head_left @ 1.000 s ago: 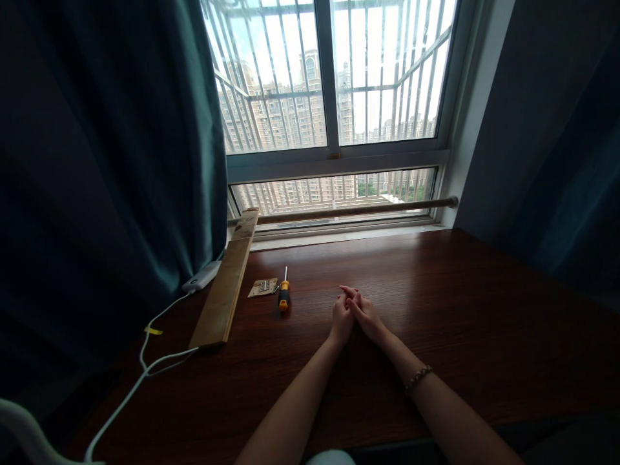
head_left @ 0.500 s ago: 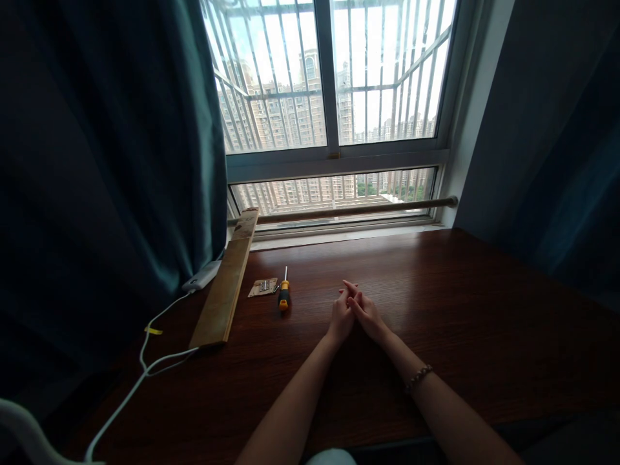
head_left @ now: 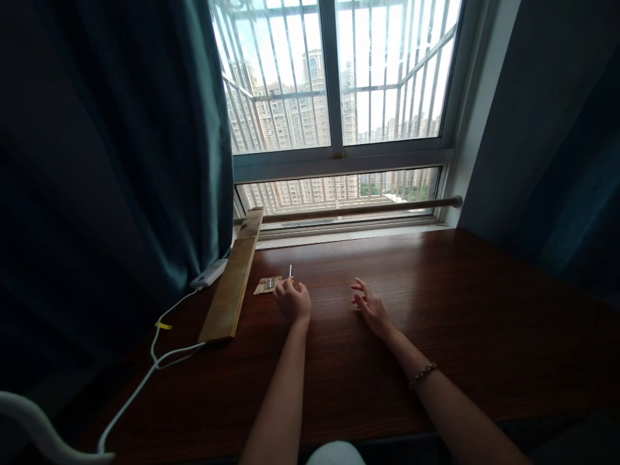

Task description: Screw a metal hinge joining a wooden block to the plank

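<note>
Dark red-brown wood makes one big, flat surface (head_left: 460,310), with two bare hands over it. The left hand (head_left: 293,300) is at one thin silver metal screwdriver with a dab of yellow (head_left: 290,271), left of the middle and nearer the far edge. Its shaft points to the far edge, so the handle must be under the hand, maybe put that way so it is easy to grab. The left fingers are bent over it, but I can't tell if they grip it. The right hand (head_left: 369,309) has its fingers open and a bit curled, with nothing in it, maybe because the screwdriver is over on the other side. Its arm wears one brown bead bracelet (head_left: 423,374).

Just beside the left hand is one small flat brown card (head_left: 260,290). Shiny little metal bits (head_left: 269,283) are on it, maybe so they don't roll off; they are too tiny to count. Toward the left edge is one long flat tan wooden board (head_left: 225,303), maybe put there to be out of the way. One white plastic box (head_left: 210,274) sits past it, by the blue cloth curtain (head_left: 194,129)
</note>
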Tool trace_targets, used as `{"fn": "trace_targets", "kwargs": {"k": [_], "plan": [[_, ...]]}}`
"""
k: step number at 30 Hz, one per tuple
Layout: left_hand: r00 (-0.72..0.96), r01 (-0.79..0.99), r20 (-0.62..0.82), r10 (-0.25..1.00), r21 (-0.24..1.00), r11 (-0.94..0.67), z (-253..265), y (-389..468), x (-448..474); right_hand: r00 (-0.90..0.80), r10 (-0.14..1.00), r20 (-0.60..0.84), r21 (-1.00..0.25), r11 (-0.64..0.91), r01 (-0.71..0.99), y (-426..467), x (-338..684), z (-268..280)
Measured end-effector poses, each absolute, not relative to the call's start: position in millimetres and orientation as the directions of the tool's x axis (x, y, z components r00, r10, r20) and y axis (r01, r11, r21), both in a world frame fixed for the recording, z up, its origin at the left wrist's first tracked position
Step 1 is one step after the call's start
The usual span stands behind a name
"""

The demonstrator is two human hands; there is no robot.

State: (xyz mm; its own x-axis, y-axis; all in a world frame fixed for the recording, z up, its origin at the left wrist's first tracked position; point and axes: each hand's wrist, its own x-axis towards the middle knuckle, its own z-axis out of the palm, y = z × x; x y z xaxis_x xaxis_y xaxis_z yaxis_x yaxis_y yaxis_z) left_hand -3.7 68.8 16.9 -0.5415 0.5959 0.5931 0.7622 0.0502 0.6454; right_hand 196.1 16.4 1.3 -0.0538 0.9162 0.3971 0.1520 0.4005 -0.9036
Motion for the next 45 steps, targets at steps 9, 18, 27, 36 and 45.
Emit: {"fn": "trace_targets", "kwargs": {"k": [9, 18, 27, 36, 45], "plan": [[-0.533, 0.803, 0.511, 0.674, 0.556, 0.214, -11.9, 83.1, -19.0, -0.065, 0.907, 0.417, -0.880, 0.421, 0.220, 15.5, 196.1, 3.0], [-0.567, 0.787, 0.458, 0.685, 0.545, 0.288, -10.7, 84.9, -21.8, -0.074, 0.897, 0.436, -0.853, 0.438, 0.282, 15.0, 196.3, 3.9], [-0.427, -0.158, 0.037, 0.903, 0.981, -0.115, 13.0, 71.4, 36.8, -0.039, 0.914, 0.405, -0.883, 0.402, 0.241, 17.6, 193.8, 2.0], [0.285, -0.536, 0.047, 0.957, 0.836, 0.118, -0.9, 26.3, 106.8, 0.258, 0.930, 0.262, -0.941, 0.187, 0.284, 26.4, 200.7, 0.5], [0.306, -0.205, 0.266, 0.914, 0.956, -0.209, 7.3, 25.2, 106.5, 0.351, 0.910, 0.222, -0.969, 0.167, 0.181, 34.9, 208.0, -2.8]]}}
